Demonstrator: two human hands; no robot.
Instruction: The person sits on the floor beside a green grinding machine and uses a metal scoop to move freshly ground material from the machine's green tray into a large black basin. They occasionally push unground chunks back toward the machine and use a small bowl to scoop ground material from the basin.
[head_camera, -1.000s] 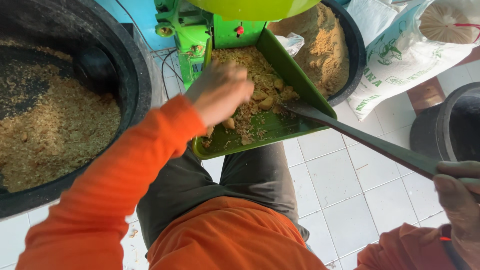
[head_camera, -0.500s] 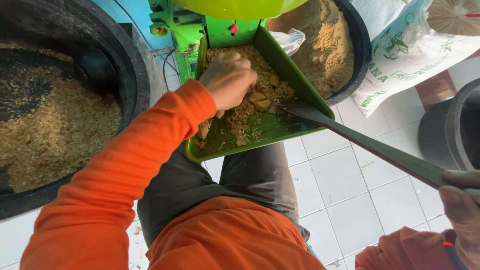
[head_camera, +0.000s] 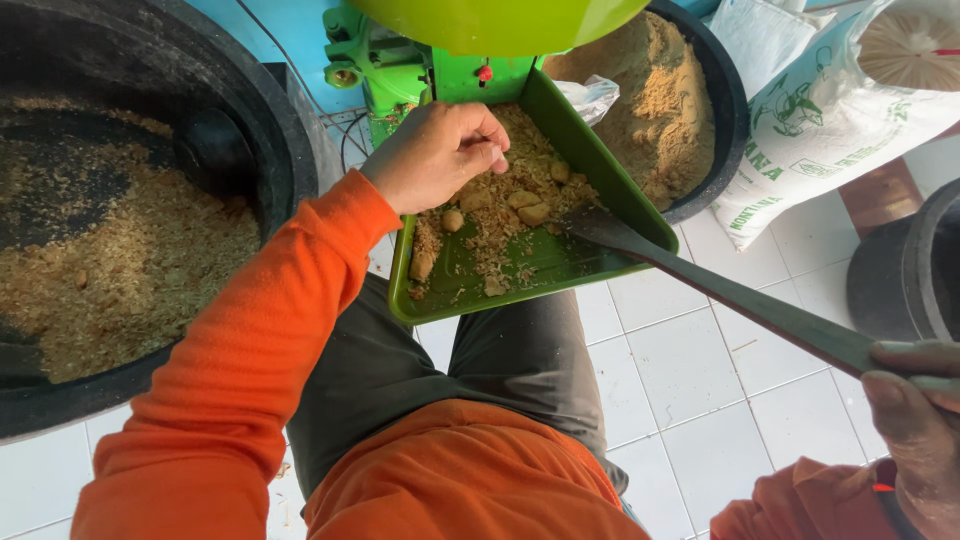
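Just under the left hand (head_camera: 435, 155), brown crumbs and lumps (head_camera: 505, 215) lie in the green tray (head_camera: 640, 225). That hand has pulled back to the tray's top end & curled into a fist; can't tell if it holds crumbs. So more lumps show now, ready to be pushed. The right hand (head_camera: 915, 420) is wrapped tight on the long scraper (head_camera: 720, 290). Its long line runs from that grip up & away to the left, flat tip resting in the tray beside the lumps.

white tiled floor (head_camera: 690, 370) carries two black tubs of feed mash (head_camera: 120, 270) (head_camera: 670, 110) and a printed sack (head_camera: 830, 120).
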